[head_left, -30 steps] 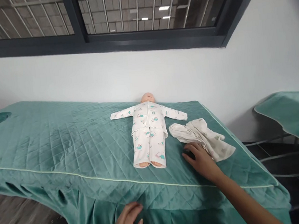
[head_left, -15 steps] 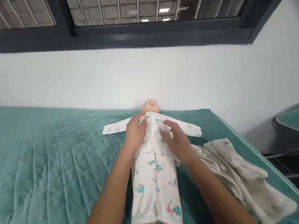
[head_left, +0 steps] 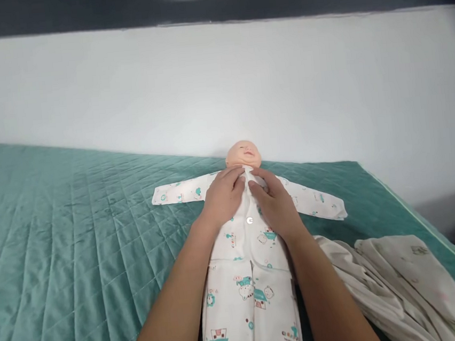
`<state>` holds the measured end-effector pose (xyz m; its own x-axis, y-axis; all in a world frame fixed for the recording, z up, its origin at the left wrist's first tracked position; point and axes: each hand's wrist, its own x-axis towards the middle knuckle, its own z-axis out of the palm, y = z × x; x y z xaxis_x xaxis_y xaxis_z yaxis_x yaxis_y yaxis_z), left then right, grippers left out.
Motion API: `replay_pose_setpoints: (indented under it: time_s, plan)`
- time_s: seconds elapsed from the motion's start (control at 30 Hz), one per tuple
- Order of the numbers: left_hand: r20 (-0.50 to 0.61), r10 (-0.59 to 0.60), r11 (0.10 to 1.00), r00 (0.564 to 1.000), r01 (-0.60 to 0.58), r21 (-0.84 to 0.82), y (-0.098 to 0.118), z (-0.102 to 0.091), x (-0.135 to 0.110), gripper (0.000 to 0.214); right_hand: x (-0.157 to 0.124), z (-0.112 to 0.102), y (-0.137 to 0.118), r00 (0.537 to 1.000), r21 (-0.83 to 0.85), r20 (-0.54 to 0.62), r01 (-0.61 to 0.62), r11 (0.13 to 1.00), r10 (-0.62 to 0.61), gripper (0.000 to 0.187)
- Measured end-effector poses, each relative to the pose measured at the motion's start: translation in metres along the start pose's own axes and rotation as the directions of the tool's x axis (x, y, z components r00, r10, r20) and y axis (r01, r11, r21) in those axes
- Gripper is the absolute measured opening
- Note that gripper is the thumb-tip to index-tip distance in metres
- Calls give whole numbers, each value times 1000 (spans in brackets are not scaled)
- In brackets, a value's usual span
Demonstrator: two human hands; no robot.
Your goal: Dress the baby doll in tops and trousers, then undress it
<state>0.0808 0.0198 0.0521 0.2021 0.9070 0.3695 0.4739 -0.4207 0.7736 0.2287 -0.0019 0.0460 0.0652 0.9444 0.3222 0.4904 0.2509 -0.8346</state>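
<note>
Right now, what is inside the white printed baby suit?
A pale plastic doll: only its head shows. The white printed suit, the left hand and the right hand cover its body.

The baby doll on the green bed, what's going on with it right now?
A person's left hand and right hand rest on the chest of a baby doll dressed in white cartoon-print pyjamas. It lies face up, sleeves spread, on a teal quilted bed cover. The fingertips meet at the collar under its chin; whether they pinch it is unclear. A crumpled cream cloth lies beside its legs.
</note>
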Motion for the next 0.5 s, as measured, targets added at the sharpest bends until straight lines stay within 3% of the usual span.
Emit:
replay_pose_setpoints:
  time_s: [0.5]
  plan:
    - [1, 17, 998, 1000, -17, 57, 0, 1, -1, 39, 1, 1, -2, 998, 20, 10, 69, 997, -69, 32]
